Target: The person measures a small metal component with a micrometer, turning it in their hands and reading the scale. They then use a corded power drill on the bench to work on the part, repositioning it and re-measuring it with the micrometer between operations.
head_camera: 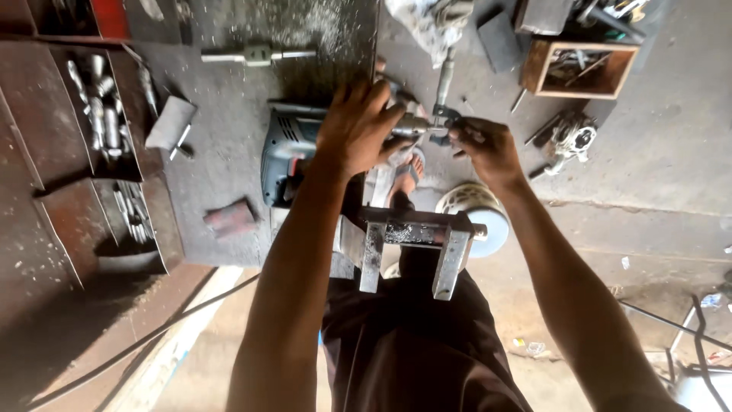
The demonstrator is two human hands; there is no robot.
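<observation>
My left hand (pixel 357 126) wraps over the front of a teal and grey electric drill (pixel 284 146) that lies on the metal workbench (pixel 229 114). Its fingers close around the drill's chuck end (pixel 412 124). My right hand (pixel 486 149) pinches a small dark chuck key (pixel 442 114) set against the chuck, just right of my left hand. Below both hands a steel bench vise (pixel 415 236) juts from the bench edge. My sandalled foot (pixel 408 174) shows on the floor underneath.
A tap wrench (pixel 258 54) lies at the back of the bench. Trays of drill bits and sockets (pixel 103 114) sit at left, beside a small metal block (pixel 169 122) and a red piece (pixel 230 219). A wooden box (pixel 579 69), an angle grinder (pixel 568 141) and a white disc (pixel 476 210) lie on the concrete floor.
</observation>
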